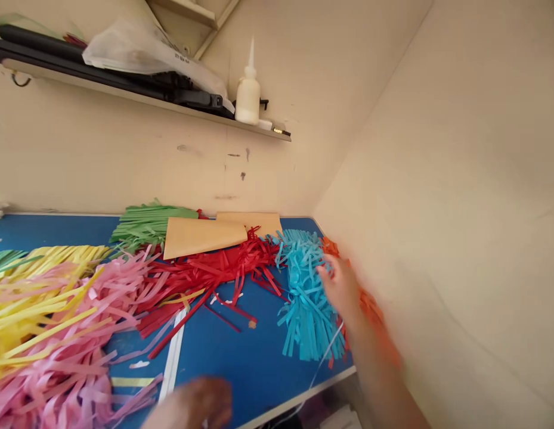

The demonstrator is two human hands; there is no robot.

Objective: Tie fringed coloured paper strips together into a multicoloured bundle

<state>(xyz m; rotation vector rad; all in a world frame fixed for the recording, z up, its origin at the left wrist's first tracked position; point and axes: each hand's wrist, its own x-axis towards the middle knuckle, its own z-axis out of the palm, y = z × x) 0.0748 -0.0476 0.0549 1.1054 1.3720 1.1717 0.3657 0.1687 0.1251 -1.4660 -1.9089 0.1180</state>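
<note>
My right hand [342, 283] reaches over the right edge of a bright blue fringed paper bundle [306, 292], thumb and fingers apart, with nothing seen between them. An orange fringed paper bundle [370, 307] lies partly hidden behind that hand and forearm. A thin white string [327, 351] runs from near the blue fringe over the table's front edge. My left hand [194, 402] is low in front, above the blue table top [241, 357]; it is smeared by motion, and whether it holds anything is unclear.
Red fringe [223, 265], pink fringe [98, 333], yellow fringe [30, 304] and green fringe [146, 223] spread leftward. A tan paper piece [200, 235] rests on the red. Above, a wall shelf [146, 92] carries a nozzle bottle [248, 98]. A wall [460, 238] bounds the right side.
</note>
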